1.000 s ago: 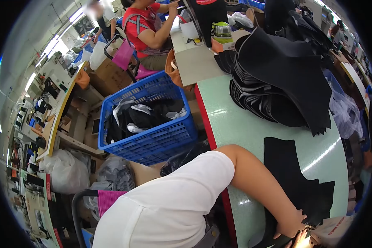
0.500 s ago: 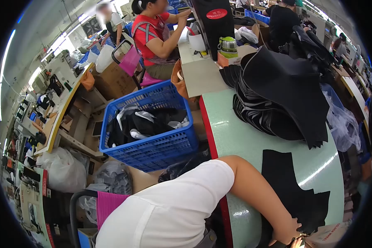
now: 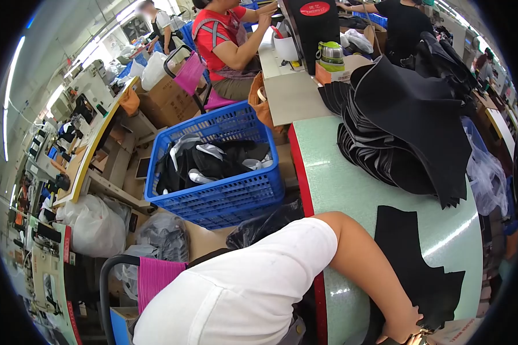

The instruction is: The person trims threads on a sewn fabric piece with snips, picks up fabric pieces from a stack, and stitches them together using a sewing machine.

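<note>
My left hand (image 3: 402, 328) is at the bottom of the view, at the end of a bare forearm below a white sleeve. It rests at the lower edge of a flat black fabric piece (image 3: 402, 247), which lies on the pale green table. The fingers look spread, though the lower part of the hand is cut off by the frame edge. A small shiny metal part (image 3: 421, 333) is right beside the fingertips, too cropped to identify. My right hand is not in view. A tall stack of black cut pieces (image 3: 408, 109) stands farther back on the table.
A blue plastic crate (image 3: 218, 201) with black and white pieces stands left of the red-edged green table (image 3: 339, 172). Beyond it, a co-worker in red (image 3: 230, 54) sits at another bench. A green-topped flask (image 3: 331, 53) and a pink-backed chair (image 3: 161, 282) are also near.
The whole view has shifted slightly, so the crate, table and stack appear a little farther right. My left hand stays at the black fabric piece's lower edge.
</note>
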Available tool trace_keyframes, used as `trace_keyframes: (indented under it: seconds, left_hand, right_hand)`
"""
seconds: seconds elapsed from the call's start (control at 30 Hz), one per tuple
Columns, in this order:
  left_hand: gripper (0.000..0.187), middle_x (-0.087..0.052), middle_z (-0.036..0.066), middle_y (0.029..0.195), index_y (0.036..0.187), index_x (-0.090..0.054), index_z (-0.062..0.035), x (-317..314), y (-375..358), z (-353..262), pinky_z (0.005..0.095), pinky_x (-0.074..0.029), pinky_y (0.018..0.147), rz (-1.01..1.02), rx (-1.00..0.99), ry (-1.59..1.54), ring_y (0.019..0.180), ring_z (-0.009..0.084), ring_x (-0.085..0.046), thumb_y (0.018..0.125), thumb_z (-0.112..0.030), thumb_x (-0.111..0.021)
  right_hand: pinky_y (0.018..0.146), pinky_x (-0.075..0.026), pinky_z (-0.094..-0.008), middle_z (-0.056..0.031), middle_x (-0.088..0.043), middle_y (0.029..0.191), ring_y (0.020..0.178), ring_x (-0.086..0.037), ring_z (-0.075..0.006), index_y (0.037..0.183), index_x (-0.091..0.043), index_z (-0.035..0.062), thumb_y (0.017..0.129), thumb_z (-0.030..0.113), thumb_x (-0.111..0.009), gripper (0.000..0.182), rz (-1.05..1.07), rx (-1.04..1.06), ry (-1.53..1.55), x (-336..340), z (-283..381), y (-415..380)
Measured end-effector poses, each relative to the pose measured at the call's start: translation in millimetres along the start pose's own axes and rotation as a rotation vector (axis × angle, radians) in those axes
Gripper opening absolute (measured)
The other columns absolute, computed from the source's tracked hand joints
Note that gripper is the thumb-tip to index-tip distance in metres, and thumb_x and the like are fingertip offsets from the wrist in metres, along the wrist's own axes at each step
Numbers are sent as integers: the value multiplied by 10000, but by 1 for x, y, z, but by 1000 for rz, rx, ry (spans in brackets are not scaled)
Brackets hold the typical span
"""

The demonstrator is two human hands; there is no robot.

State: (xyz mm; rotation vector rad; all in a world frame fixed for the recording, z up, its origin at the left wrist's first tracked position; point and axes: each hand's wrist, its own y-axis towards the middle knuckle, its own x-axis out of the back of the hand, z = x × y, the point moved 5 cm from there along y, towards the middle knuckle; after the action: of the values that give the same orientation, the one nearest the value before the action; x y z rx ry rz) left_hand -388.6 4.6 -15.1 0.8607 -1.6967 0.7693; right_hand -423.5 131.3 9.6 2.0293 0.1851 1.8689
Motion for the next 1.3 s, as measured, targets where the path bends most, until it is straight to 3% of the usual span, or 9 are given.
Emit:
trace_keyframes:
  seconds: [0.5,0.67,0.9,1.0,1.3]
  left_hand:
    - [637,-337,241,1476,1334,-507,-13,3,-2,-2,586,-416,1007,4,-14,-11,1280,490,-402,845,-371,-703]
    - [655,-342,251,1469,1340,-494,-1,4,-3,-2,590,-413,1008,3,-14,-23,1281,490,-401,841,-369,-706]
    - [666,-354,263,1460,1323,-500,22,6,-5,-2,583,-411,1015,-16,-23,-50,1267,491,-418,826,-361,-724]
    - [658,-372,262,1447,1311,-510,28,9,-6,-3,578,-412,1016,-4,-30,-70,1262,486,-426,822,-355,-729]
    - [653,-404,244,1426,1299,-534,0,11,-9,-4,560,-420,1010,-43,-2,-36,1250,463,-440,802,-368,-742]
  right_hand:
    - [1064,-375,-463,-227,-566,1330,1230,-540,-385,1284,-585,-4,904,51,-591,384,28,-80,82,-7,-3,-8]
    - [1067,-374,-460,-227,-574,1321,1226,-546,-381,1281,-587,-12,900,37,-596,385,16,-192,184,-18,-14,-19]
    - [1050,-400,-424,-236,-583,1303,1204,-566,-374,1277,-577,-35,920,53,-587,368,27,-85,105,0,2,-3]
    - [1001,-440,-405,-246,-596,1277,1144,-599,-375,1289,-566,-36,948,72,-556,358,25,-55,77,3,7,3]
    - [817,-516,-442,-201,-677,1039,896,-664,-328,1217,-620,27,867,259,-628,420,41,68,-88,7,8,23]
